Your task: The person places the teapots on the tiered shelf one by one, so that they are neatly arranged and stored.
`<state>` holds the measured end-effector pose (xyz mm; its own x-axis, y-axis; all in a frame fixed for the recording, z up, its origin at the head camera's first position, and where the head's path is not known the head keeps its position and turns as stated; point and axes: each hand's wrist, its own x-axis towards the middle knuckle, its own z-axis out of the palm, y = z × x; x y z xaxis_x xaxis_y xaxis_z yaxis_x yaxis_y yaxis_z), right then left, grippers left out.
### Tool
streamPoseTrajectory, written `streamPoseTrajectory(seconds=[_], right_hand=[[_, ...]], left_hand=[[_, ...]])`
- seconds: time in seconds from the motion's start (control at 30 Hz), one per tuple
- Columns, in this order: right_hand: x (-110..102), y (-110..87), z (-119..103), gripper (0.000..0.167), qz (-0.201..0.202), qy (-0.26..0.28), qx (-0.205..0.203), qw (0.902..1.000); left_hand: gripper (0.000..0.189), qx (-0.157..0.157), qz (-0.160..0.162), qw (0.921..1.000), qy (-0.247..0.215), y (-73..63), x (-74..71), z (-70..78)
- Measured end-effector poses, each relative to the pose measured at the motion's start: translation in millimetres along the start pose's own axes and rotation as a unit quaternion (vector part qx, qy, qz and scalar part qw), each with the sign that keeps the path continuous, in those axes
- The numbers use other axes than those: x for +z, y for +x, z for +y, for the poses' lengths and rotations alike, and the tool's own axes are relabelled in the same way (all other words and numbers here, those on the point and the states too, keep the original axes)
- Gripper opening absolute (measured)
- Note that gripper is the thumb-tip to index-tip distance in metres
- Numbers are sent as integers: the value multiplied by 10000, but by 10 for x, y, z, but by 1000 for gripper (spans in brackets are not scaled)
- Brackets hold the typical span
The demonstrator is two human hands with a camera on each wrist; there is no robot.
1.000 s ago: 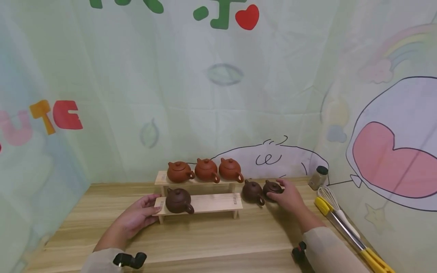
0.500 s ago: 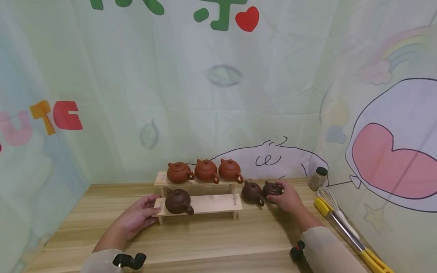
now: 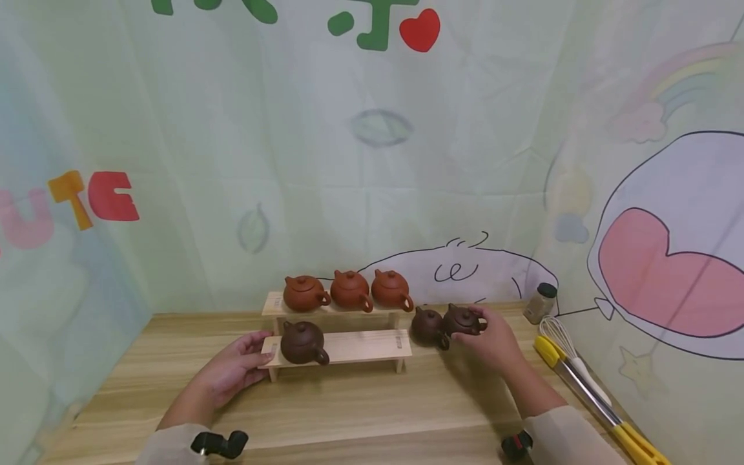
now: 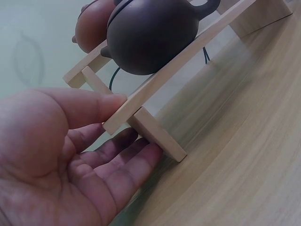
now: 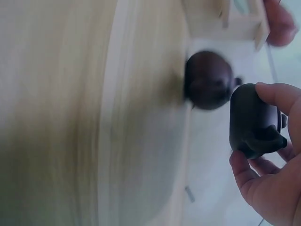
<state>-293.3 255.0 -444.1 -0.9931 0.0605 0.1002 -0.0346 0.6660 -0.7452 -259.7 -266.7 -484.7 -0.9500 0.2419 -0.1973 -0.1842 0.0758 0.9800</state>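
Note:
My left hand (image 3: 238, 365) grips the left end of the lower step of a wooden two-tier stand (image 3: 360, 347), thumb on top and fingers beneath, as the left wrist view shows. On that step sits a dark brown teapot (image 3: 301, 342). My right hand (image 3: 491, 339) holds another dark teapot (image 5: 254, 120) by its body, between thumb and fingers; in the right wrist view it is raised off the table. A third dark teapot (image 3: 427, 328) stands on the table just left of it, right of the stand.
Several red-brown teapots (image 3: 351, 290) line the upper step. A small dark-lidded jar (image 3: 541, 303) stands at the back right. Near it lie a whisk (image 3: 559, 332) and yellow-tipped tongs (image 3: 587, 384) along the right side of the table (image 3: 372, 413). A printed curtain hangs behind.
My right hand has lifted the dark teapot off the table and shifted it slightly left, where it now overlaps its neighbour in the head view. The left hand has stayed on the stand.

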Motion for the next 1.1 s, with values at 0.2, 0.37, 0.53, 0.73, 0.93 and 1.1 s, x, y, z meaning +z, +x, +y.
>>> streamPoseTrajectory(seconds=[0.2,0.37,0.53,0.73,0.93,1.1], right_hand=[[22,-271,-243,75,-21,264,-426,9987],[102,-440,-417,75,-179,478,-593,9969],[228,-608,-599,74,-268,591,-615,9960],[441,-741,-782,72,-474,768,-808,9926],[650,-792,-930,71,-828,837,-1082,9871],[821,-773,-1036,69,-937,866,-1262,9838]], left_hand=[[71,52,-47,10000,5,2,-7,7],[71,69,-52,10000,-1,-4,-15,1],[71,69,-71,10000,-4,-3,-3,-3],[71,89,-71,9999,-3,9,-14,-12],[70,65,-41,10000,-10,9,-2,-21],[71,68,-39,10000,-2,7,-4,-26]])
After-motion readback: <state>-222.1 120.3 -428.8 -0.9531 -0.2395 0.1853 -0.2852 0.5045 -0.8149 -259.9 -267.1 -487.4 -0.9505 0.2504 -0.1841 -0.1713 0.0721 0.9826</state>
